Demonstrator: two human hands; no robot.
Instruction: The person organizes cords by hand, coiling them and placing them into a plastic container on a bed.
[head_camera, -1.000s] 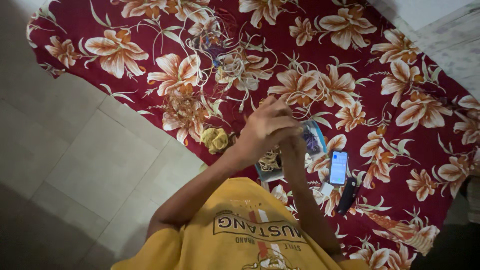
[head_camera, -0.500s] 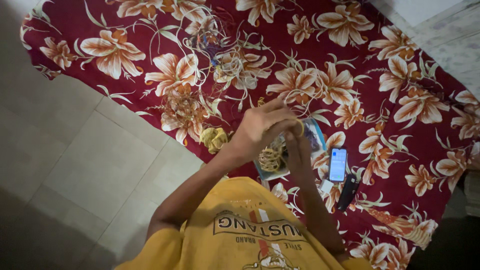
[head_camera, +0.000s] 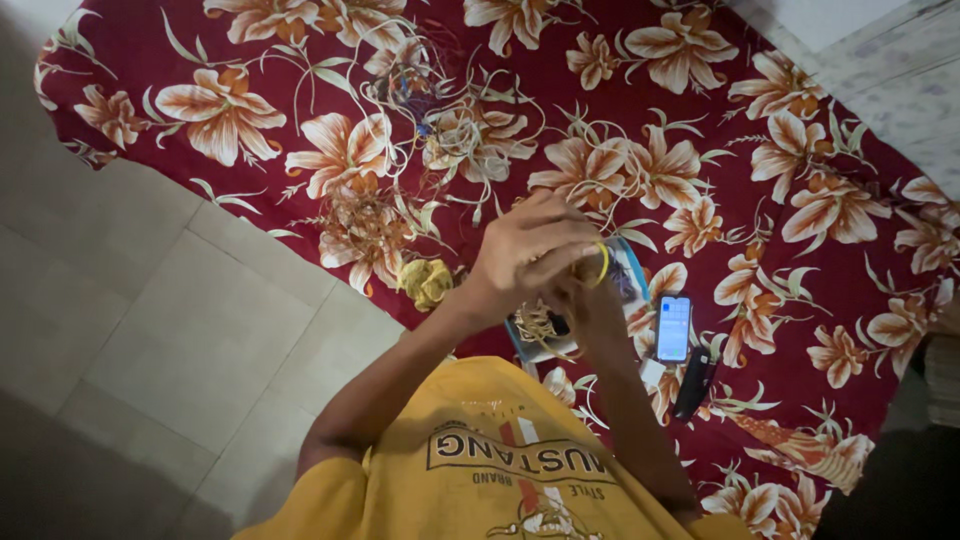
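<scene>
Yellow band (head_camera: 602, 264) now clear of left hand (head_camera: 528, 252) (both hands pinching it), over tray (head_camera: 540, 345) of bands

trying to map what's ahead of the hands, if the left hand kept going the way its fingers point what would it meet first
Likely the yellow band at its fingertips, then the right hand. The left hand points right; depth is unclear.

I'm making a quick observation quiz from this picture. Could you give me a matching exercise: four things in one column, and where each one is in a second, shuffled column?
Things:
1. yellow rubber band
2. phone
3. yellow bundle
4. tangle of cords

Places:
A. on the cloth, just right of the hands, screen lit
B. far part of the cloth
C. near the cloth's edge by the floor tiles
D. at the fingertips of the left hand

Pairs: 1-D, 2-A, 3-C, 4-B
</scene>
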